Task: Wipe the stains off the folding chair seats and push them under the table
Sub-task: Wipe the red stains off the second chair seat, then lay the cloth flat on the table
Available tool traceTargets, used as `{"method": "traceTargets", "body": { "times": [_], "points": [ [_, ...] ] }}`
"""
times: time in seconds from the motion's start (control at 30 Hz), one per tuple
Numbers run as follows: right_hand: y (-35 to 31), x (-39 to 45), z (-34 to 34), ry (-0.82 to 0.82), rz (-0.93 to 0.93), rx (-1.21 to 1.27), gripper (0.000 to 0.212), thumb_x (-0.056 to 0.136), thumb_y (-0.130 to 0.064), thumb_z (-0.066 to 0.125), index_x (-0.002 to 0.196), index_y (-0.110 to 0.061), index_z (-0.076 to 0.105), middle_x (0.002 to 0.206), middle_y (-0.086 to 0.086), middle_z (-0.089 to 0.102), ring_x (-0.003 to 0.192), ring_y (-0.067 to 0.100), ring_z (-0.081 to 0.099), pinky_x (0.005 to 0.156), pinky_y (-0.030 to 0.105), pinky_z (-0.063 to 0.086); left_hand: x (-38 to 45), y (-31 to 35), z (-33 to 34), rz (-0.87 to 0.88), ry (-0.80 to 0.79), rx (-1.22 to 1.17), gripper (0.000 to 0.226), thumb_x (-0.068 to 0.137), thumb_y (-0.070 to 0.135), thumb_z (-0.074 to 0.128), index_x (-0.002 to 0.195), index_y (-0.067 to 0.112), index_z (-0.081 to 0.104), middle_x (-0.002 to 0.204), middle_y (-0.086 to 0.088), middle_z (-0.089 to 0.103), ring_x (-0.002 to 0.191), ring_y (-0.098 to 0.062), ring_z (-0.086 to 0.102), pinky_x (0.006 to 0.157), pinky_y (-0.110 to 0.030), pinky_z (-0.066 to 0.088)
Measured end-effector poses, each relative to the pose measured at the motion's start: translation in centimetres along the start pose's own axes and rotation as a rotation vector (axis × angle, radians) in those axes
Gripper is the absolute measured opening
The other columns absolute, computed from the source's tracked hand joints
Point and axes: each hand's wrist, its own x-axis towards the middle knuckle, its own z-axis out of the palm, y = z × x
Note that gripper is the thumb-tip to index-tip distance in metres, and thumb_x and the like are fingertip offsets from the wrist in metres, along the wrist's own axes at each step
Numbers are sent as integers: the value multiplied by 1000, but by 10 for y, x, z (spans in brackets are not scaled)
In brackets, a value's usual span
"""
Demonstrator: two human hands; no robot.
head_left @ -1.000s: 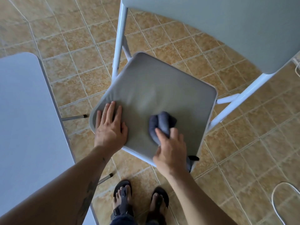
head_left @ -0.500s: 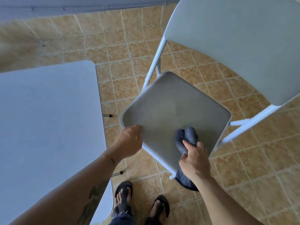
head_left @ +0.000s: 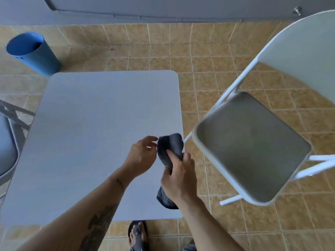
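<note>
A white folding chair stands to the right of the table, its grey seat (head_left: 253, 147) bare and its backrest (head_left: 306, 57) rising at the upper right. My right hand (head_left: 178, 177) is shut on a dark grey cloth (head_left: 170, 147), held over the right edge of the grey table (head_left: 94, 134). My left hand (head_left: 142, 155) hovers just left of the cloth with fingers apart, fingertips close to its top fold. Neither hand touches the chair. A second chair (head_left: 8, 140) shows partly at the left edge.
A blue cylindrical bin (head_left: 34, 53) stands on the tiled floor beyond the table's far left corner. A grey wall runs along the top. My sandalled foot (head_left: 136, 236) is at the table's near edge.
Both hands have left the chair seat and moved left over the table. The cloth came off the seat in my right hand. The view swung left, showing the table and bin.
</note>
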Motion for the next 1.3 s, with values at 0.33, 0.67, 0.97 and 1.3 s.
{"method": "traceTargets", "body": {
  "times": [0.33,0.67,0.97,1.3],
  "points": [
    [-24,38,21,-57,158,-6,56,83,2,42,133,-20,49,135,7,49,122,30,48,103,43,42,-3,-58,-46,-43,-71,-66,48,87,13,54,134,23,52,112,2,61,83,-6,63,50,-9,45],
    [-17,68,26,-315,208,-269,29,70,-13,48,96,-19,59,102,3,53,96,29,52,76,33,45,7,-69,-45,-8,-116,126,42,75,15,53,112,34,59,91,4,64,70,-12,64,58,-26,57],
    [-23,56,37,69,63,-337,70,71,-12,69,129,-22,31,123,13,35,110,37,40,80,45,46,-6,-51,-29,277,147,521,56,82,19,54,137,22,41,127,-7,44,110,-29,45,89,-39,41],
    [7,26,52,-121,254,-425,96,83,-42,66,152,-33,-1,150,13,11,136,39,18,103,58,31,-18,-87,-14,416,-121,905,79,91,54,46,155,23,12,164,-7,-6,150,-25,-6,122,-50,7]
  ]
}}
